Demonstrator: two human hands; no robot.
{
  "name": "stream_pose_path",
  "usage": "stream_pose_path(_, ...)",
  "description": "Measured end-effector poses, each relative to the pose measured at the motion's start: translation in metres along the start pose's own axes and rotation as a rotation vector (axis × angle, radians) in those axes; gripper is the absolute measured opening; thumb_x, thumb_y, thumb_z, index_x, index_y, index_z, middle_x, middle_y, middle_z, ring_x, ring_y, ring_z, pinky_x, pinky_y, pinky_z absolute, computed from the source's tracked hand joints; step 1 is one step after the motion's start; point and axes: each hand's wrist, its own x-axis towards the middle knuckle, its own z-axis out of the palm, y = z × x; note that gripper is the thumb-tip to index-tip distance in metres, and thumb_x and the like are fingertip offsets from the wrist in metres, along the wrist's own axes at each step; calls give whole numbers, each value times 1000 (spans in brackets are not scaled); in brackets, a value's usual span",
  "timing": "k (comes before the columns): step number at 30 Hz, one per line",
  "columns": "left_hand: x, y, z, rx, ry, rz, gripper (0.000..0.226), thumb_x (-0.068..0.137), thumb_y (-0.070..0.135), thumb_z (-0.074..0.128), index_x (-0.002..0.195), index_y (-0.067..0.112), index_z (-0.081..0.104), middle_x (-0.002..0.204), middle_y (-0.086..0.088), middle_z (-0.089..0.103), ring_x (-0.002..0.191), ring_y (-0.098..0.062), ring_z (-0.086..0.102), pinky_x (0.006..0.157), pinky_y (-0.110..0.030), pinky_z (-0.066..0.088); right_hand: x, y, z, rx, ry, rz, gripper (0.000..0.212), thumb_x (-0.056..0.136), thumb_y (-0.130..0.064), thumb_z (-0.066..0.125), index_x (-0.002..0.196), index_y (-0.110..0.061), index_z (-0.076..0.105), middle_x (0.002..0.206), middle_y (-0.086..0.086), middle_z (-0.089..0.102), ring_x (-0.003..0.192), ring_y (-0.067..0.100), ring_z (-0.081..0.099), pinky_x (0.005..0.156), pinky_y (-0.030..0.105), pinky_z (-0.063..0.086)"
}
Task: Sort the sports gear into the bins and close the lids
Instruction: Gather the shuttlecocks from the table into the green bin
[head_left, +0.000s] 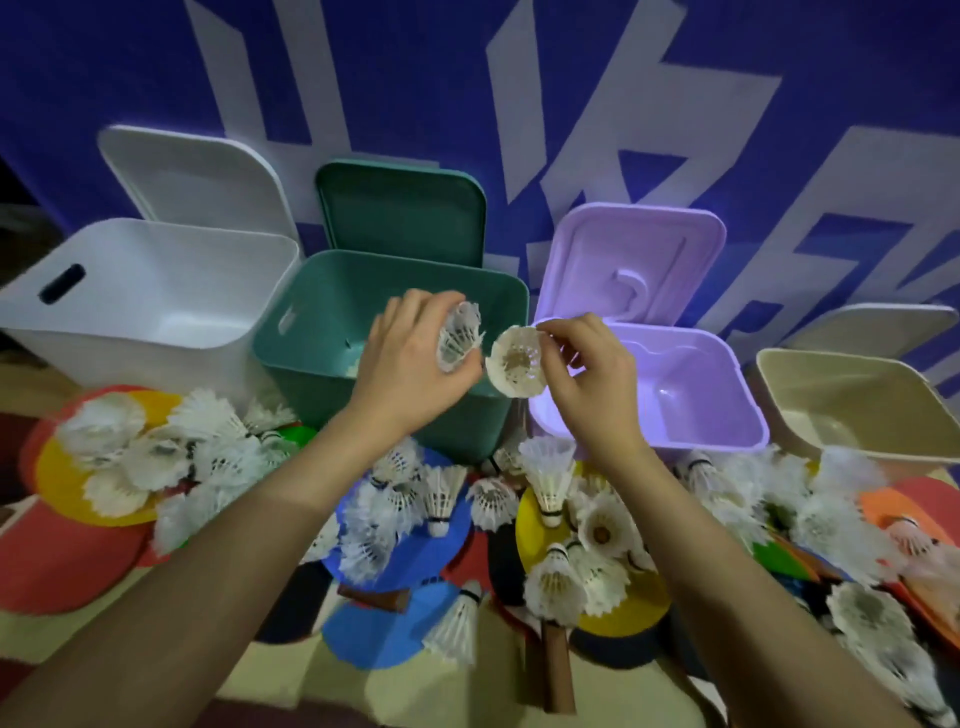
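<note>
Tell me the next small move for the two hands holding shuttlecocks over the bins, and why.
Probably release both into the open green plastic bin. The left hand grips one white feathered shuttlecock above it, the right hand pinches another white shuttlecock at its right rim, and something white, perhaps shuttlecocks, already lies inside.

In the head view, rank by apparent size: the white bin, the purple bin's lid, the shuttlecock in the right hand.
1. white bin, largest.
2. purple bin's lid, clearly smaller.
3. shuttlecock pinched by the right hand, smallest.
Wide-angle distortion stretches the edges, but the gaps are large enough to rank.
</note>
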Motion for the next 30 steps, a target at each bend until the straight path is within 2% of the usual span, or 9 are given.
stream_pose_path(4, 36, -39, -12, 96, -39, -47, 64, 75, 49, 40, 127, 12, 49, 112, -9, 50, 105, -29, 43, 88, -39, 33, 41, -3, 40, -84, -37, 31, 20, 88, -24, 51, 90, -12, 67, 81, 1, 59, 69, 18, 55, 59, 32, 44)
stream_pose_path(8, 68, -78, -11, 249, -210, -43, 61, 86, 40, 51, 139, 16, 37, 129, -10, 44, 117, -31, 37, 94, -40, 29, 72, 3, 77, -234, -122, 133, 16, 89, -18, 57, 97, -11, 69, 92, 5, 62, 83, 26, 59, 61, 27, 35)
stream_pose_path(11, 80, -93, -7, 305, -333, -12, 63, 88, 39, 54, 143, 19, 31, 143, -11, 34, 127, -32, 31, 101, -41, 24, 82, 10, 87, -326, -226, 163, 23, 91, -23, 56, 107, -12, 67, 104, 8, 62, 94, 28, 59, 68, 31, 39)
stream_pose_path(13, 82, -93, -5, 305, -338, 41, 60, 89, 39, 53, 142, 18, 34, 145, -10, 33, 130, -30, 30, 103, -40, 22, 82, 10, 84, -346, -262, 147, 24, 90, -22, 56, 109, -11, 66, 103, 8, 61, 95, 29, 59, 69, 33, 42)
stream_pose_path(17, 74, -79, -4, 217, -285, 167, 51, 90, 37, 52, 135, 14, 45, 133, -8, 46, 123, -29, 38, 99, -37, 22, 61, 4, 63, -321, -289, -2, 19, 86, -19, 58, 100, -10, 68, 87, 6, 62, 83, 29, 61, 63, 36, 48)
stream_pose_path(21, 51, -59, -7, 111, -210, 298, 54, 82, 44, 38, 119, 11, 59, 113, -8, 59, 105, -30, 51, 86, -33, 24, 24, -1, 34, -305, -274, -54, 24, 86, -27, 51, 94, -13, 69, 79, 0, 63, 75, 23, 59, 62, 31, 44)
stream_pose_path(25, 19, -44, -2, 105, -231, 329, 49, 84, 40, 37, 114, 10, 61, 109, -7, 59, 102, -28, 51, 84, -36, 33, -12, 9, 23, -365, -415, -49, 17, 82, -25, 57, 87, -14, 69, 74, 1, 63, 71, 26, 59, 65, 32, 40)
stream_pose_path(27, -2, -41, 3, 122, -243, 322, 45, 85, 37, 37, 109, 8, 62, 105, -7, 60, 100, -27, 51, 81, -37, 39, -30, 19, 22, -464, -534, -43, 21, 81, -31, 57, 88, -14, 67, 79, 2, 64, 77, 29, 59, 72, 35, 37)
stream_pose_path(30, -38, -42, 17, 110, -233, 315, 37, 86, 32, 40, 100, 8, 64, 98, -5, 60, 96, -22, 48, 82, -34, 35, -52, 30, 20, -620, -722, 40, 28, 88, -35, 57, 110, -18, 61, 104, 0, 64, 102, 25, 53, 95, 39, 25)
